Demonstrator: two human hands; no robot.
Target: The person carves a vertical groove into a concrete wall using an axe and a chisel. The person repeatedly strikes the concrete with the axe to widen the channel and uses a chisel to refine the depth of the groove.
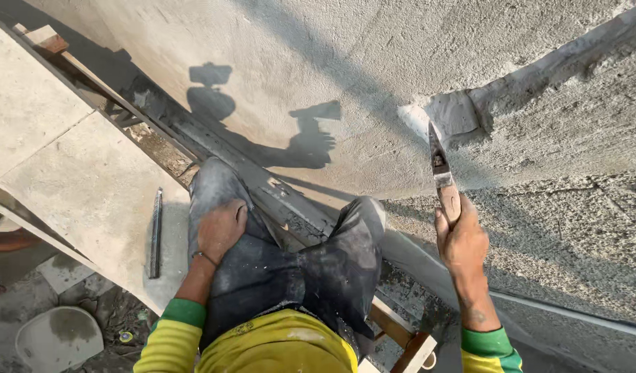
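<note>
Trowel (440, 166) is held upright in the right hand (460, 238), fingers clenched around its wooden handle, with the thin metal blade edge-on against the wall (318, 62) just below a patch of wet plaster (450, 114). The left hand (220, 228) rests palm down on the left knee, fingers loosely curled and grasping nothing.

Surroundings: the person sits astride a wooden scaffold frame (401, 331), wearing dusty dark trousers (297, 269) and yellow sleeves with green cuffs. To the left lies a broad flat board (76, 173), and a dark ribbed steel bar (156, 235) lies on it near the left knee. A pale round pan (55, 338) sits on the rubble-strewn ground below, well apart from both hands.

Clearance: nothing stands between the blade and the plaster. A raised ridge of plaster (560, 62) runs up and right from the wet patch. A narrow gap separates the board from the wall, crossed by timber rails.

Finish: the wall left of the trowel is smooth, fine-grained grey render; to the right and below it is coarse, pitted and rough. The wet patch is paler and thick at its edges. The person's shadow falls across the smooth area.
</note>
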